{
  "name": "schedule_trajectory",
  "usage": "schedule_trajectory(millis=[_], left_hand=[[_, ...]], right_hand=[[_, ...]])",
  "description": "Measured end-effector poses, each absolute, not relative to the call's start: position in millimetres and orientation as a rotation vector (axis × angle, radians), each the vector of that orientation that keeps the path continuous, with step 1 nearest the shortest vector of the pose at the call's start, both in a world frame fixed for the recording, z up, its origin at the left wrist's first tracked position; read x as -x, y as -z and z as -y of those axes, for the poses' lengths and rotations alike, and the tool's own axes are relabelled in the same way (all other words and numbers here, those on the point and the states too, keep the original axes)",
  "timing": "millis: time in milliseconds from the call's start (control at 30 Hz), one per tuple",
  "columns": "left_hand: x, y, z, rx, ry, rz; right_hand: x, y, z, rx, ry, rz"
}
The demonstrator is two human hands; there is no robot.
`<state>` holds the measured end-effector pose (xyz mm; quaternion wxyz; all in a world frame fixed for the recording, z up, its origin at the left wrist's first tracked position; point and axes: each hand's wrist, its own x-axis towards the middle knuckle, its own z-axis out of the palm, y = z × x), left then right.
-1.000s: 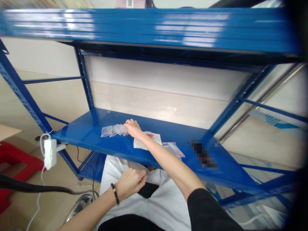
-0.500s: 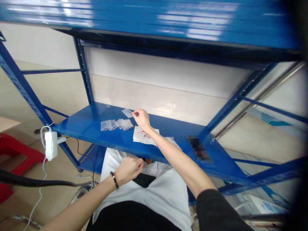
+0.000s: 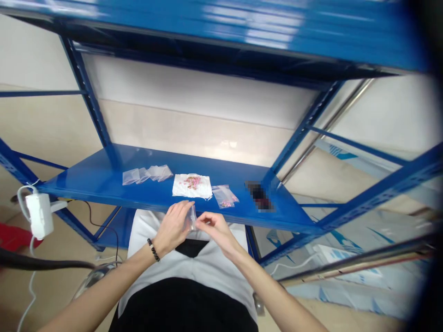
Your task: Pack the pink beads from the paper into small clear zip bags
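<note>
Between my two hands, over my lap at the shelf's front edge, is a small clear plastic bag (image 3: 192, 217). My left hand (image 3: 175, 226), with a dark bead bracelet at its wrist, has its fingers closed on the bag's left side. My right hand (image 3: 215, 228) pinches the bag's right side. Beyond them a white sheet (image 3: 180, 188) lies on the blue shelf with small pink and brown pieces (image 3: 193, 181) on it. To its right lie clear bags (image 3: 225, 197) with pink pieces inside. A row of flat clear bags (image 3: 148, 174) lies to its left.
A pixelated dark object (image 3: 259, 196) lies on the right of the blue shelf (image 3: 93, 182). A white power adapter (image 3: 39, 214) hangs at the left upright. The upper shelf (image 3: 166, 23) spans the top of the view.
My right hand has come back from the rear of the shelf to my left hand, bringing a clear bag from there. Both hands now hold it. The camera view has shifted right.
</note>
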<state>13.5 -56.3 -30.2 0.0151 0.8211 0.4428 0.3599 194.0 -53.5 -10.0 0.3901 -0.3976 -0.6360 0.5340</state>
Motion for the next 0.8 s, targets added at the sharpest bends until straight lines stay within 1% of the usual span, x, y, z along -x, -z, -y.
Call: schedule_trajectory(millis=[67,167,267,467,600,800], left_hand=[[-14,37,52,-2.527,-1.033,-1.375],[-10,38,54,-2.529,-1.003,-1.383],[-7,33,68,-2.544,-1.049,-1.356],[-5,28,87,-2.365,-1.009,-1.172],[-3,28,76,-2.206,-0.925,-0.994],[1,36,61,-2.388,-0.73,-1.122]], right_hand=[[-199,13,48,1.031,-1.294,1.694],[-199,13,50,1.047,-1.014,1.778],[-199,8,66,0.927,-0.725,1.895],[-201,5,84,0.699,-0.323,2.14],[-201,14,72,0.627,-0.244,2.225],[-195,21,69,0.703,-0.374,2.275]])
